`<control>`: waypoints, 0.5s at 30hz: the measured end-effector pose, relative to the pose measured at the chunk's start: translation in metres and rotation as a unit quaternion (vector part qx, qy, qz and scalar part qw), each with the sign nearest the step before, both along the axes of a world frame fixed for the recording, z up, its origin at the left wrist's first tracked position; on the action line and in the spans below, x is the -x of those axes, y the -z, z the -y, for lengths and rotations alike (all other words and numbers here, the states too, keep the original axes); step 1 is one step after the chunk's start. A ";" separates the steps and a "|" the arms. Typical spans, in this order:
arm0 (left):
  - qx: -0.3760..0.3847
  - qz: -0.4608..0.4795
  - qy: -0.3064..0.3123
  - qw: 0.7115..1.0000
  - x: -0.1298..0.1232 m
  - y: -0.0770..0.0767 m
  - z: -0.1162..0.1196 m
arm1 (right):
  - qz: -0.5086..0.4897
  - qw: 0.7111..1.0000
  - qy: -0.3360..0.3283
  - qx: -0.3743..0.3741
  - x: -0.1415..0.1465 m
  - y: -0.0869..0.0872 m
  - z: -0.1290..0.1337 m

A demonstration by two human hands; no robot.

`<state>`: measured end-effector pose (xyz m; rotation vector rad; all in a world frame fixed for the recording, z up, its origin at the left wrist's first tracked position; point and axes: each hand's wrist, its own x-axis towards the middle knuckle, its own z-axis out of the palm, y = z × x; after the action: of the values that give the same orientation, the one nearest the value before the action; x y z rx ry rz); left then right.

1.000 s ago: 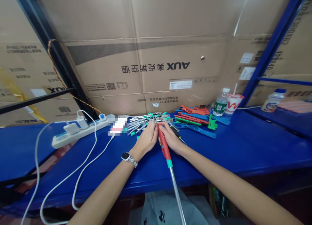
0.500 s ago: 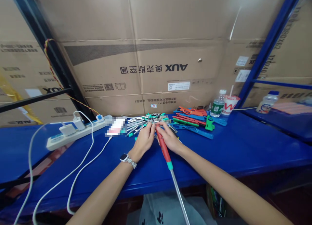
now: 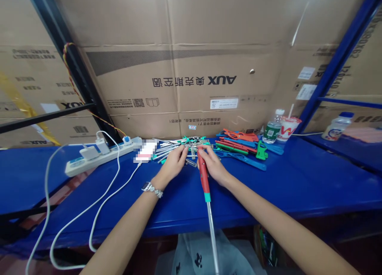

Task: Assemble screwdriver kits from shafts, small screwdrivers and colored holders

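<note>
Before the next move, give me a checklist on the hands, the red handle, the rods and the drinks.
1. Right hand gripping the red handle: ok, near its far end.
2. Left hand apart from the handle: ok, a gap shows between them.
3. Left hand empty: cannot tell, the detail is too small.
4. Whole metal tube in view: not ok, it runs off the bottom edge.
5. Metal rods sorted: not ok, they lie crisscrossed.
6. Water bottle upright: ok, beside the cup.

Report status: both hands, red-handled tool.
Right hand gripping red-handled tool. Left hand apart from tool, hold unclear. Metal rods piled just beyond.
</note>
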<state>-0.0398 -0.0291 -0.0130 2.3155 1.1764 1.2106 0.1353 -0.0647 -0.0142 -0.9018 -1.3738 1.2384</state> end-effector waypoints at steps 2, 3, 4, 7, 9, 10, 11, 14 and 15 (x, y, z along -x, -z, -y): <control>-0.012 -0.041 0.027 0.999 0.016 0.000 -0.006 | -0.013 0.999 0.027 0.014 -0.003 -0.002 -0.002; -0.015 -0.059 0.038 0.997 0.022 0.001 -0.009 | -0.023 0.999 0.042 0.021 -0.005 -0.002 -0.004; -0.012 -0.078 0.047 0.996 0.028 0.003 -0.012 | -0.034 0.997 0.056 0.028 -0.007 -0.003 -0.006; -0.002 -0.123 0.036 0.992 0.037 0.008 -0.018 | -0.079 0.992 0.090 0.042 -0.014 -0.004 -0.012; 0.003 -0.139 0.011 0.990 0.038 0.009 -0.019 | -0.110 0.986 0.113 0.047 -0.019 -0.003 -0.017; 0.003 -0.140 0.001 0.990 0.038 0.008 -0.019 | -0.123 0.983 0.125 0.050 -0.022 -0.003 -0.020; 0.001 -0.137 -0.003 0.991 0.037 0.007 -0.018 | -0.135 0.980 0.137 0.054 -0.025 -0.002 -0.022; 0.002 -0.086 0.019 0.996 0.034 0.000 -0.011 | -0.178 0.968 0.165 0.062 -0.032 -0.002 -0.028; 0.015 -0.056 0.035 0.998 0.032 -0.002 -0.009 | -0.196 0.963 0.174 0.065 -0.033 -0.002 -0.029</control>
<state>-0.0718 -0.0204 -0.0107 2.4090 1.1305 1.0428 0.1686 -0.0354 -0.0118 -0.8858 -0.7892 1.1634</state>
